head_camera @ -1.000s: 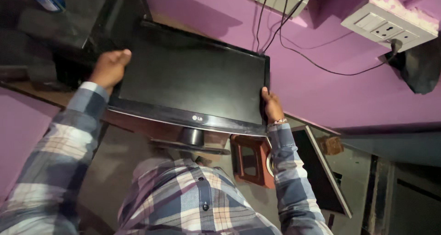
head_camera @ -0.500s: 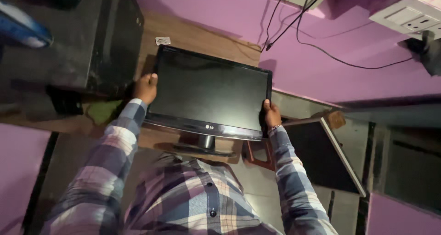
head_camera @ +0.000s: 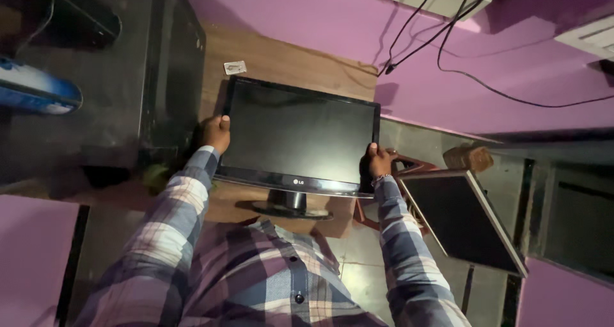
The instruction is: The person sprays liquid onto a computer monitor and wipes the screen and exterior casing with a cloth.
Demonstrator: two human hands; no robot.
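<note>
Since the earlier frame, the black monitor [head_camera: 299, 135] has come lower and now stands on its round base on the wooden surface [head_camera: 281, 55], beside the dark cabinet [head_camera: 171, 64]. Both hands clamp its side edges: left hand [head_camera: 215, 132] on the left bezel, right hand [head_camera: 377, 162] on the right corner. Let go unevenly, the monitor could tip toward the surface's near edge.

black cabinet [head_camera: 173, 64] crowds monitor [head_camera: 297, 135] left, bare desk [head_camera: 281, 58] behind
</note>
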